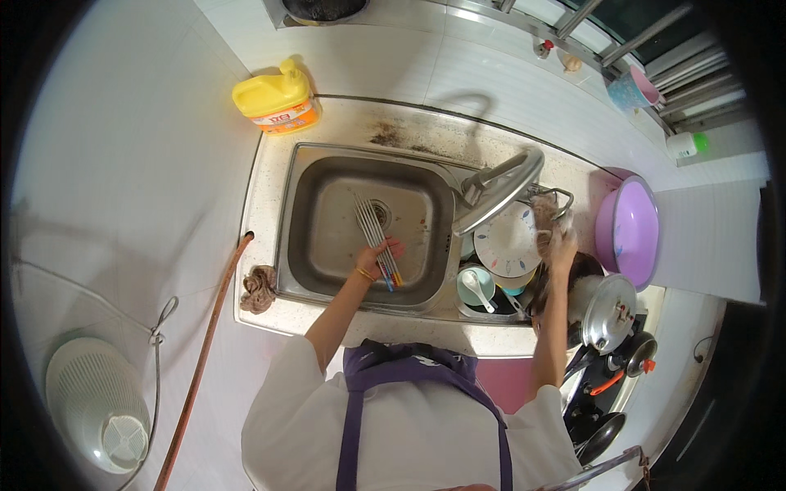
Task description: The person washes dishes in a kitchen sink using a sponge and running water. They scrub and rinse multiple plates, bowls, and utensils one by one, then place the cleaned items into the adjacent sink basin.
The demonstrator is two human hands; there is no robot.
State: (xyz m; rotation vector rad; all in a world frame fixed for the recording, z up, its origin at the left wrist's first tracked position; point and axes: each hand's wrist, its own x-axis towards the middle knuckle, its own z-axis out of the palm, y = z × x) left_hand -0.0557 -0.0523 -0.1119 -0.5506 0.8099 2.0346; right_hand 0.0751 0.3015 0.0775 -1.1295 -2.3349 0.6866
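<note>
My left hand (376, 256) is closed around a bundle of metal chopsticks (373, 228) with coloured ends, above the stainless steel sink basin (319, 245). On the right, my right hand (562, 242) touches or grips a brownish cloth or scrubber (544, 212) beside the metal tap (506, 190); its fingers are blurred, so the exact grip is unclear. White plates (505, 242) with coloured marks are stacked in the second basin. Below them stands a pale green bowl (466, 294) with a white spoon (476, 287) in it.
A yellow detergent jug (276, 101) stands at the back left corner. A crumpled rag (258, 289) lies left of the sink. At the right are a purple basin (627, 233), a lidded metal pot (608, 313) and pans (600, 437). An orange hose (209, 344) runs down at the left.
</note>
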